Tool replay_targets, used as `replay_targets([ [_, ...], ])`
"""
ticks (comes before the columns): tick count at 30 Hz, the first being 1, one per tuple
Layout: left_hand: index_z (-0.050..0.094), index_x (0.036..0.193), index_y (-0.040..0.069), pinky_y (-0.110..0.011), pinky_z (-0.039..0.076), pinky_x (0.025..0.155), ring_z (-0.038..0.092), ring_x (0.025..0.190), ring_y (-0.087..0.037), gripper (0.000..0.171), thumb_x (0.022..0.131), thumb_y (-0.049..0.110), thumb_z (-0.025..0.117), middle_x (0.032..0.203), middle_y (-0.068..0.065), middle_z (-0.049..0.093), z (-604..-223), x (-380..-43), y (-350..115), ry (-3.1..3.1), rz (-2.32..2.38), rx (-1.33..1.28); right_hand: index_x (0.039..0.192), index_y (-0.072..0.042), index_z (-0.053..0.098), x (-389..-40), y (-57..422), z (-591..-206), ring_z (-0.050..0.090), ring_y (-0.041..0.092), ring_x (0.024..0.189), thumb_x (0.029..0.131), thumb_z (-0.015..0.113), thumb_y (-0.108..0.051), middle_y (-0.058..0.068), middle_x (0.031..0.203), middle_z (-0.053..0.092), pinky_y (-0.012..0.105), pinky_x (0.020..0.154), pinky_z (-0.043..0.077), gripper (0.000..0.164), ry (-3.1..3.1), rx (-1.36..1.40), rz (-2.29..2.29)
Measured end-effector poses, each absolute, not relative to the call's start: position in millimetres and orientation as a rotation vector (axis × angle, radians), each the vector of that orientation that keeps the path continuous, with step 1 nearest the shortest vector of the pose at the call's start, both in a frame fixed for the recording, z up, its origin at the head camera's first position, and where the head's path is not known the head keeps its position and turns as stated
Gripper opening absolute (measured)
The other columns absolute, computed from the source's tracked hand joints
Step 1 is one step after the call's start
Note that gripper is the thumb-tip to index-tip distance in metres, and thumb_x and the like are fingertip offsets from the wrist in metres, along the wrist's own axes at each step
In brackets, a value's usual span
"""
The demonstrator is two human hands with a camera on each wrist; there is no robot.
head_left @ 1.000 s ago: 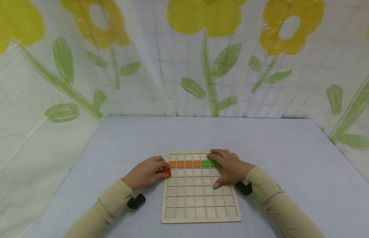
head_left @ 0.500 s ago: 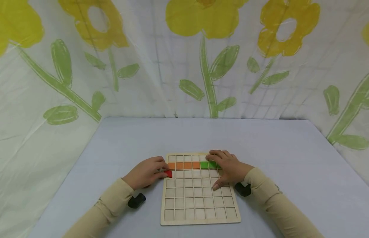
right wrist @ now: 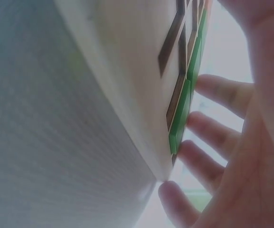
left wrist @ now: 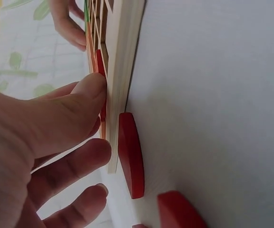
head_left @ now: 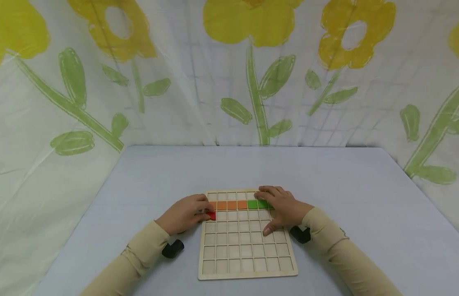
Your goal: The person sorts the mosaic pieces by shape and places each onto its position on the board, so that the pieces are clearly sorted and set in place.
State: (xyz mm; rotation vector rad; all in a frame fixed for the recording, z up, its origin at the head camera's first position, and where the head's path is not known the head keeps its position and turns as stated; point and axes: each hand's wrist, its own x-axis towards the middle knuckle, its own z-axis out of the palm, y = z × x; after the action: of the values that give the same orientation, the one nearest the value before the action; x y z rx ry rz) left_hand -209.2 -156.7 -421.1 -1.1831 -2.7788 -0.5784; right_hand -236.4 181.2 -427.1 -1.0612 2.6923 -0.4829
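A wooden grid board (head_left: 203, 246) lies on the table. My left hand (head_left: 184, 213) is at its left edge and pinches a red square tile (head_left: 213, 216) over the first cell below the row of tiles. In the left wrist view, the thumb (left wrist: 90, 86) presses along the tile's near face. That row holds several orange tiles (head_left: 232, 205), then green tiles (head_left: 252, 204). My right hand (head_left: 284, 209) spreads over the board's upper right, partly covering the green end. Its fingertips reach a green tile (right wrist: 180, 116) in the right wrist view.
Close against the board's left side, a loose red tile (left wrist: 131, 154) rests on the table, with another red tile (left wrist: 179, 209) nearby. The pale tabletop (head_left: 344, 181) extends around the board. A flower-printed cloth (head_left: 199, 82) hangs behind it.
The left hand has shifted the red tile slightly right, from the board's left edge onto the first cell. The right hand keeps its place on the board.
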Motion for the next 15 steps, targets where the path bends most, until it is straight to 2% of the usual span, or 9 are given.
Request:
replay_targets([
  [7, 0.070, 0.099, 0.016, -0.023, 0.050, 0.072, 0.057, 0.080, -0.007, 0.018, 0.082, 0.014, 0.075, 0.093, 0.006, 0.062, -420.3, -208.6, -155.5, -2.752, -0.577, -1.196, 0.147, -0.016, 0.034, -236.7, 180.9, -426.9, 0.028, 0.034, 0.138, 0.062, 0.071, -0.072, 0.011, 0.153, 0.027, 0.060, 0.102, 0.030, 0.108, 2.693, -1.058, -0.482],
  [15, 0.064, 0.108, 0.014, -0.026, 0.051, 0.075, 0.057, 0.081, -0.008, 0.030, 0.081, 0.015, 0.077, 0.094, 0.004, 0.061, -421.0, -210.6, -153.1, -2.729, -0.506, -1.171, 0.147, -0.015, 0.034, -236.6, 181.1, -427.6, 0.030, 0.034, 0.136, 0.063, 0.072, -0.070, 0.013, 0.152, 0.028, 0.060, 0.101, 0.032, 0.107, 2.698, -1.080, -0.484],
])
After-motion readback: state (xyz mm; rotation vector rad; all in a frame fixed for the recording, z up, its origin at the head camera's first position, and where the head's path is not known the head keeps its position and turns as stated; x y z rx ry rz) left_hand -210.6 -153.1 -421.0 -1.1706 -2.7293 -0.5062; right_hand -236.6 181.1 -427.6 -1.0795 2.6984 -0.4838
